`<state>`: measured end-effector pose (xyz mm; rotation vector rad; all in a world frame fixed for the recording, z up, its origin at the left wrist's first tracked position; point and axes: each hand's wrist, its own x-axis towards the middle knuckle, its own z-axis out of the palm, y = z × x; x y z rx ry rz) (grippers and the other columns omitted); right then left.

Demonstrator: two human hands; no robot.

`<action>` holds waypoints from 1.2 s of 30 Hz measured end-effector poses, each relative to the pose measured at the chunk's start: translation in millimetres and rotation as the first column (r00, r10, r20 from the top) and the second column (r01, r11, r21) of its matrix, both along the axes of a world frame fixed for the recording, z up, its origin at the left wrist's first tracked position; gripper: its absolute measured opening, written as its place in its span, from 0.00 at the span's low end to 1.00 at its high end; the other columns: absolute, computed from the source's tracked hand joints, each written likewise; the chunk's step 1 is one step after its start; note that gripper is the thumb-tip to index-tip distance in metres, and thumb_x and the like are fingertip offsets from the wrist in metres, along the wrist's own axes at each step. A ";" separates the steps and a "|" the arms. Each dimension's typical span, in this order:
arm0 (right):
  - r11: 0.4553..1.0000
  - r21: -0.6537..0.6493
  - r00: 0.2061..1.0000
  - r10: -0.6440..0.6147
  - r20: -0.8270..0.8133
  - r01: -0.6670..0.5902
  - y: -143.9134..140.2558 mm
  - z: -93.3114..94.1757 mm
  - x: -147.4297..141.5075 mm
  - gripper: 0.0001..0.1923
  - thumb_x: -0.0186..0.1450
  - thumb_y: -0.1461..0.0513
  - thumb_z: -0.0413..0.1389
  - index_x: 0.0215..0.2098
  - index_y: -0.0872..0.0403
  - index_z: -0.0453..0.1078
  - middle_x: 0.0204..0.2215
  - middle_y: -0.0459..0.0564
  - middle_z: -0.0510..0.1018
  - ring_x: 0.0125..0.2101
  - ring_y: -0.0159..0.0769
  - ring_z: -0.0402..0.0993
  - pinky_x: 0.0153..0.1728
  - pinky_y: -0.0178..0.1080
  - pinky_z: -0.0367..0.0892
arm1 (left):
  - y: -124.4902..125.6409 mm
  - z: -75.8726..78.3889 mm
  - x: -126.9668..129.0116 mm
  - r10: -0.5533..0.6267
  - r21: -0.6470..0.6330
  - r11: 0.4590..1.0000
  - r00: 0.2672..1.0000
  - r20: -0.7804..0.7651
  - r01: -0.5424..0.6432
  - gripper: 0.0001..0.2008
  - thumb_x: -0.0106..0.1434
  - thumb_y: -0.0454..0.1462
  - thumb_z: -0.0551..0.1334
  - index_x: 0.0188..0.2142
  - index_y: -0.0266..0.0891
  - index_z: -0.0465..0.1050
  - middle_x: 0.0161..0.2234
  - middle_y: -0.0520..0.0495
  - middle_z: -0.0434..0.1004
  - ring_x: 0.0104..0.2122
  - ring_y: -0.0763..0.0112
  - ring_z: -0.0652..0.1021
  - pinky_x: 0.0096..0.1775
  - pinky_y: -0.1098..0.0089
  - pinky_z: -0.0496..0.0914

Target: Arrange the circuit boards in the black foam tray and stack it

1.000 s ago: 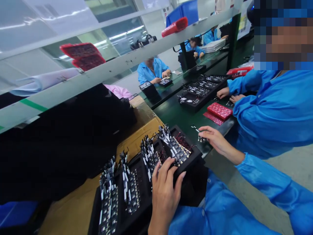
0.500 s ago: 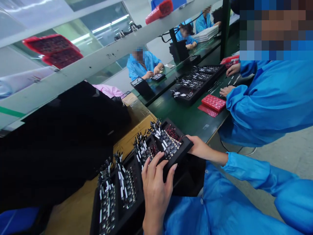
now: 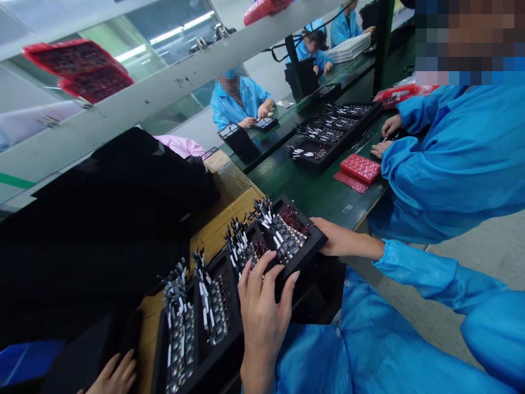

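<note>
A long black tray [image 3: 308, 253] with several compartments lies slanted before me. It holds rows of small circuit boards [image 3: 291, 241] with black and white-tipped wires [image 3: 207, 306] standing up, and thin red wires [image 3: 293, 219] at the right end. My right hand [image 3: 338, 238] grips the tray's right end, its fingers partly hidden behind the corner. My left hand [image 3: 262, 306] is curled over the near edge around the tray's middle, thumb apart from the fingers. The undersides of both grips are hidden.
Another person's hand [image 3: 112, 375] rests by a dark panel at lower left. Cardboard [image 3: 229, 213] lies behind the tray. On the green bench [image 3: 279, 186] are another filled black tray [image 3: 324, 161] and red bubble-wrap packs [image 3: 361, 167]. A co-worker's sleeve [image 3: 443, 148] is at right.
Another person's hand and a dark panel have come in at lower left. My hands keep their hold on the tray. The co-worker's hands at right have drawn closer together.
</note>
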<state>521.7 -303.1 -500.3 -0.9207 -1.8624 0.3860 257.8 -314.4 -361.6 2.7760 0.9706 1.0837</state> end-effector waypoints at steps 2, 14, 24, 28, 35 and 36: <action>1.000 -0.004 1.000 -0.006 0.007 0.006 -6.2 -3.5 6.8 0.27 0.75 0.74 0.65 0.66 0.48 0.91 0.66 0.58 0.95 0.68 0.54 0.90 0.78 0.61 0.84 | -0.1 0.1 -0.1 -0.002 -0.003 1.000 1.000 0.004 0.002 0.08 0.65 0.45 0.61 0.43 0.51 0.72 0.52 0.42 0.77 0.52 0.42 0.79 0.59 0.35 0.65; 0.997 -0.070 0.999 -0.043 0.022 0.044 -26.7 -12.8 -12.3 0.34 0.77 0.55 0.83 0.79 0.39 0.86 0.80 0.59 0.86 0.79 0.66 0.81 0.88 0.73 0.71 | 0.3 1.6 1.8 -0.040 -0.015 0.999 0.998 0.055 0.041 0.10 0.61 0.40 0.66 0.43 0.51 0.73 0.51 0.41 0.78 0.50 0.38 0.78 0.56 0.30 0.64; 0.991 -0.112 0.997 -0.075 0.016 0.077 -26.0 -9.2 -18.0 0.39 0.72 0.55 0.81 0.79 0.22 0.85 0.78 0.43 0.89 0.77 0.63 0.84 0.86 0.71 0.75 | -0.2 -0.9 -0.9 -0.015 -0.002 1.000 1.000 0.023 0.015 0.09 0.63 0.43 0.64 0.44 0.52 0.73 0.51 0.42 0.77 0.52 0.39 0.78 0.57 0.32 0.66; 0.988 -0.140 0.997 -0.075 -0.019 0.072 -26.7 -9.9 -20.6 0.41 0.72 0.57 0.78 0.79 0.18 0.83 0.77 0.38 0.90 0.78 0.59 0.84 0.83 0.65 0.80 | 0.8 -1.9 -0.9 -0.019 -0.005 1.000 1.000 0.019 0.019 0.10 0.63 0.43 0.64 0.44 0.53 0.73 0.52 0.43 0.77 0.52 0.41 0.78 0.57 0.33 0.66; 0.973 -0.226 0.970 -0.105 -0.219 0.055 -31.2 -18.5 -28.3 0.41 0.70 0.57 0.82 0.80 0.32 0.85 0.81 0.50 0.85 0.82 0.67 0.80 0.87 0.68 0.76 | 1.7 -1.8 -1.0 -0.016 -0.002 1.000 1.000 0.025 0.016 0.10 0.62 0.42 0.66 0.44 0.52 0.73 0.51 0.43 0.77 0.52 0.41 0.78 0.58 0.35 0.66; 0.970 -0.237 0.965 -0.113 -0.235 0.056 -33.0 -18.6 -29.9 0.41 0.70 0.56 0.82 0.80 0.35 0.85 0.81 0.54 0.85 0.81 0.69 0.81 0.87 0.70 0.76 | 1.8 -1.9 -1.2 -0.017 -0.001 1.000 1.000 0.024 0.017 0.11 0.62 0.42 0.66 0.44 0.51 0.73 0.51 0.42 0.77 0.52 0.41 0.78 0.58 0.35 0.66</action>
